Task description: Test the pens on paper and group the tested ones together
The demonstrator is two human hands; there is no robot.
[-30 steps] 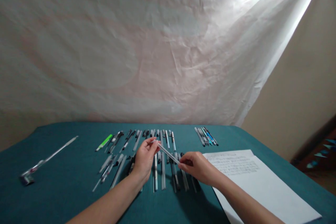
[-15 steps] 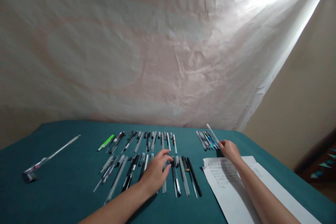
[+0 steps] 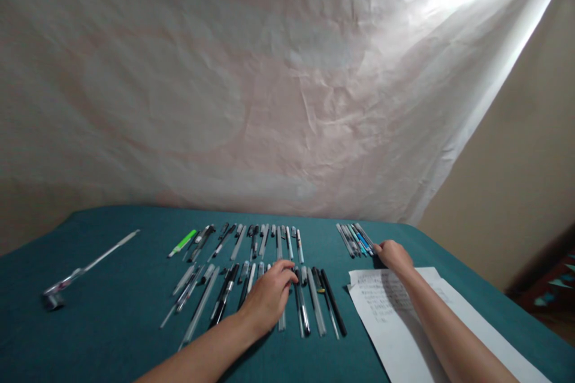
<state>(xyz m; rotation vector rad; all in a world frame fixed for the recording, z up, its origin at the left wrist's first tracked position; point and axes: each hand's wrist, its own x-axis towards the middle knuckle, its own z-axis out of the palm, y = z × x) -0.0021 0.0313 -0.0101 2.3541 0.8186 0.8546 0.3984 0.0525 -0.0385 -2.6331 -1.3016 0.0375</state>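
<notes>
My right hand [image 3: 394, 255] pinches the near end of a clear pen [image 3: 365, 236], which lies along the right side of a small group of pens [image 3: 348, 241]. My left hand [image 3: 269, 293] rests over the near row of pens, its fingertips drawn together around the upper end of that row. Whatever sits between those fingertips is hidden. Just right of them lie a clear pen with a dark grip [image 3: 304, 311], another clear pen [image 3: 317, 305] and a black pen [image 3: 333, 303]. My left hand covers part of the row.
A far row holds several pens and caps, with a green highlighter [image 3: 182, 243] at its left end. Written sheets of paper [image 3: 372, 293] lie under my right forearm. A long thin clear item with a dark end [image 3: 92, 269] lies far left on the green tablecloth [image 3: 112, 335].
My right hand has lowered the clear pen from a raised tilt down beside the right-hand group. My left hand's fingers have drawn closer together and dipped slightly over the near row.
</notes>
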